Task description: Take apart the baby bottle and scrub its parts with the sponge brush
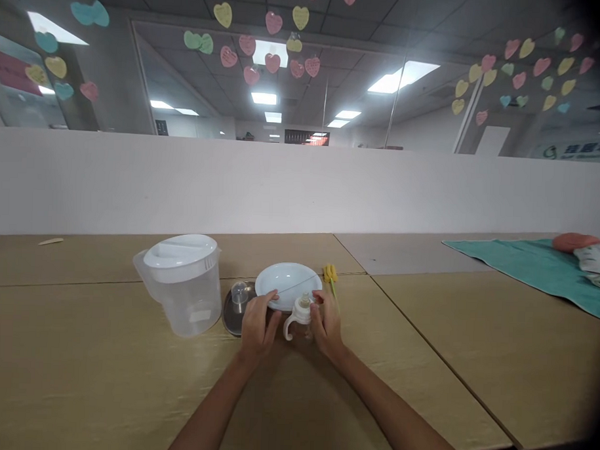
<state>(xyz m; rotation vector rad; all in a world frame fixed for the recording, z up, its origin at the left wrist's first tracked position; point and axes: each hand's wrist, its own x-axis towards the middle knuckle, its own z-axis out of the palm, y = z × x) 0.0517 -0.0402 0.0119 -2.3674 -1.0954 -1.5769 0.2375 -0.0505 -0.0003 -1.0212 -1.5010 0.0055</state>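
Note:
A clear baby bottle (303,312) with a white collar, a white handle and a teat stands upright on the table in front of me. My right hand (327,322) grips its right side. My left hand (258,323) is left of the bottle, thumb and forefinger apart, its forefinger at the rim of a white plate (289,272). Across the plate runs a thin straight rod (300,283); whether my left fingertip touches it I cannot tell. Behind my right hand lies a yellow flower-shaped brush head (330,273) on a green stem.
Left of the plate, a round metal tray (232,320) bears a small clear cap (239,294). A lidded clear plastic pitcher (192,300) stands farther left. A green cloth (520,262) with an orange item (573,242) lies at the right. A white wall (301,189) bounds the table's back.

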